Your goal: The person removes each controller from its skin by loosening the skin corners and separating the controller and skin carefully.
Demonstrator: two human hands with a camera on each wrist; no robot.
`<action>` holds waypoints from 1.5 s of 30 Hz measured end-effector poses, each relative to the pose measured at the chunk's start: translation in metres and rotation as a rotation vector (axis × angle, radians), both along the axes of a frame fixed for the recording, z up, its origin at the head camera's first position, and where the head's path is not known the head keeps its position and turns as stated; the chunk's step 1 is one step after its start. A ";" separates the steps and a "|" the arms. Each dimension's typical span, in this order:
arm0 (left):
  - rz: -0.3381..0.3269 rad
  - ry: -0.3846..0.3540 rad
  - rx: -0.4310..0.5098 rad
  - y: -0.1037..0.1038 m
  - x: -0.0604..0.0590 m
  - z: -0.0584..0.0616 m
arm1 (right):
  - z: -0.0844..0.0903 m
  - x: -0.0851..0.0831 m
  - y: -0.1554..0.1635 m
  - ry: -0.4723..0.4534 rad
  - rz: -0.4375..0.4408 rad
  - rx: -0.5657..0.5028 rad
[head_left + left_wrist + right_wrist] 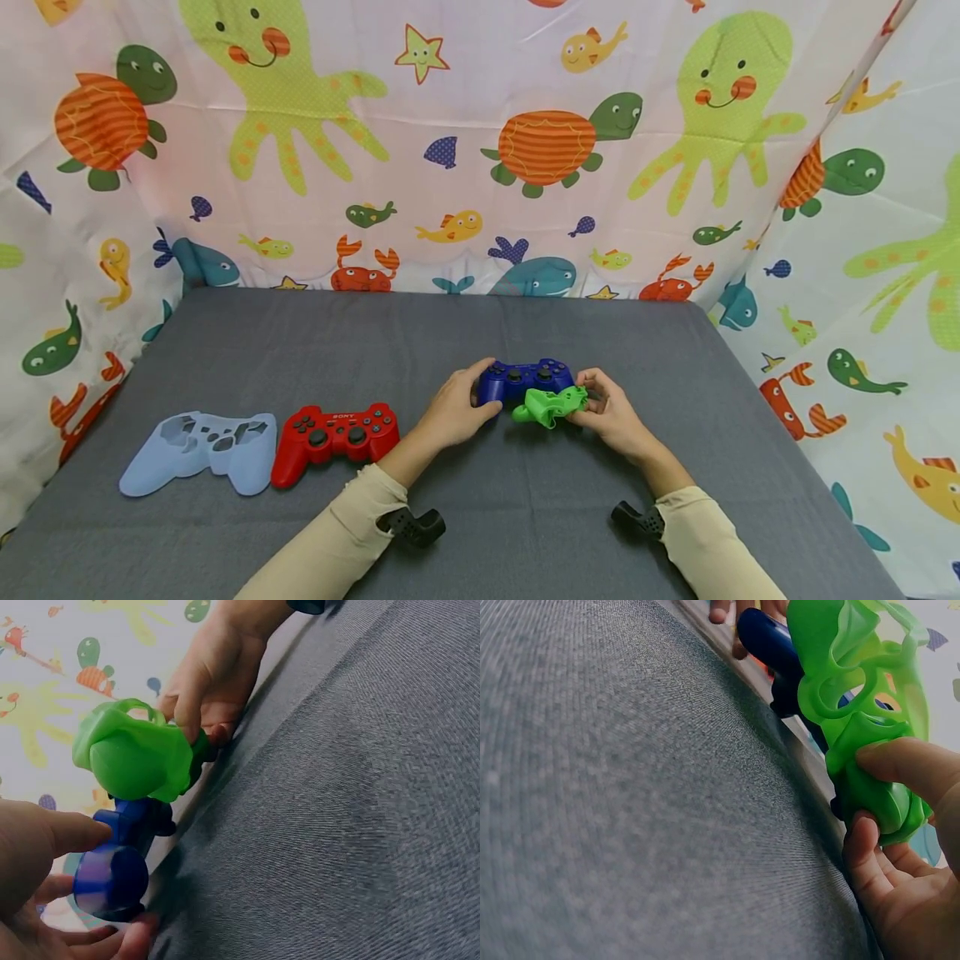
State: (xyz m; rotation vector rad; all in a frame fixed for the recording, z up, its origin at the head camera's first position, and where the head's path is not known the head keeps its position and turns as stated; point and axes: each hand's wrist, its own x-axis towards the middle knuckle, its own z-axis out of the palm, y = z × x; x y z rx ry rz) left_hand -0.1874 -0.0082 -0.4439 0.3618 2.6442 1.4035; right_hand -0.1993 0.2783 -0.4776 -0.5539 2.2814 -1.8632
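In the head view my left hand holds a blue game controller by its left grip, thumb in front. My right hand pinches a soft green silicone controller cover at its right end. The crumpled cover lies across the lower right of the controller and hides its right grip. From the left wrist view, the left grip of the blue controller is bare. Thumb and fingers press the green cover in the right wrist view; whether the right grip sits inside it I cannot tell.
A red game controller lies left of my left forearm on the grey cloth-covered table. Beside it, farther left, is a pale blue silicone controller cover. A printed curtain stands around the back and sides.
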 end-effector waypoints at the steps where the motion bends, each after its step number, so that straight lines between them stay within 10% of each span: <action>1: -0.010 -0.015 0.005 0.000 -0.001 -0.001 | 0.000 0.000 0.000 0.002 0.003 0.000; 15: -0.031 -0.153 0.184 -0.001 -0.009 -0.011 | 0.000 -0.001 0.002 -0.001 0.032 0.000; 45: -0.039 -0.190 0.234 -0.007 -0.010 -0.009 | -0.005 -0.001 0.003 0.045 0.082 -0.019</action>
